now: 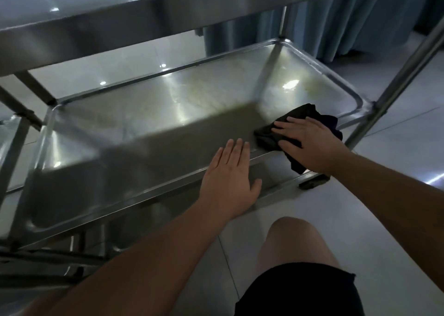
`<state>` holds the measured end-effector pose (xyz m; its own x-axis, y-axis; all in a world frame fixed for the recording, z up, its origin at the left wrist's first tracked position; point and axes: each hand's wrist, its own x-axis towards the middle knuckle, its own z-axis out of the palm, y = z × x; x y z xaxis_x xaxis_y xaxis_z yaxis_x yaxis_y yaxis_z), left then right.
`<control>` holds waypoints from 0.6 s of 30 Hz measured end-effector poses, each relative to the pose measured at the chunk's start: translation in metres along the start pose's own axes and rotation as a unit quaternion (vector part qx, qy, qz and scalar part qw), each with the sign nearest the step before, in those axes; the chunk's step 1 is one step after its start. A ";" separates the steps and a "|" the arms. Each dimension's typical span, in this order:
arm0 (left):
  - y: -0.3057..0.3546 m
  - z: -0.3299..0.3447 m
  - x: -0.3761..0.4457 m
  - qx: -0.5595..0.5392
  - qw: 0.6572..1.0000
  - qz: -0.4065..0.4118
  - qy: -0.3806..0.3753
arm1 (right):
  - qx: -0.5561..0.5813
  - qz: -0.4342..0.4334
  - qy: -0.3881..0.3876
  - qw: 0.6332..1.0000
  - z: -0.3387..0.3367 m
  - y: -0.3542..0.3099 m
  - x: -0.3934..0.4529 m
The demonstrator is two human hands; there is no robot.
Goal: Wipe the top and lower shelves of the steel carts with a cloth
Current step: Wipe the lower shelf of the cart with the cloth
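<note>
Crouched at the cart's lower shelf (144, 128), right hand (310, 142) pressed flat, fingers spread, on the black cloth (305, 113) at three o'clock near the corner for wiping; left hand (230, 178), fingers straight and together, braced on the near rim.

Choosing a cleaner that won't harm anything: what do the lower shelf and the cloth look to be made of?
The lower shelf looks like stainless steel with a brushed, shiny finish: it throws back bright glints of light. The cloth under the right hand looks like soft dark fabric, matte and crumpled into folds; its fibre cannot be told.
</note>
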<state>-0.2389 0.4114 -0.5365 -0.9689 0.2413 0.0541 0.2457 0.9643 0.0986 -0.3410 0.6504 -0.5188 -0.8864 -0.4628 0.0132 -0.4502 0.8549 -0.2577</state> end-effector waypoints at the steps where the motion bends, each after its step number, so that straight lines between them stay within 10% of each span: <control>1: 0.002 0.001 0.005 0.005 1.000 0.008 -0.003 | -0.003 0.004 0.000 1.000 -0.002 0.005 0.000; 18: -0.001 0.012 0.003 0.019 0.999 0.032 0.032 | -0.064 0.224 -0.028 0.972 -0.032 0.108 0.066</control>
<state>-0.2422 0.4128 -0.5484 -0.9473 0.2956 0.1234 0.3040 0.9511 0.0552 -0.4519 0.7194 -0.5148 -0.9911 -0.0455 -0.1253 -0.0327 0.9942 -0.1024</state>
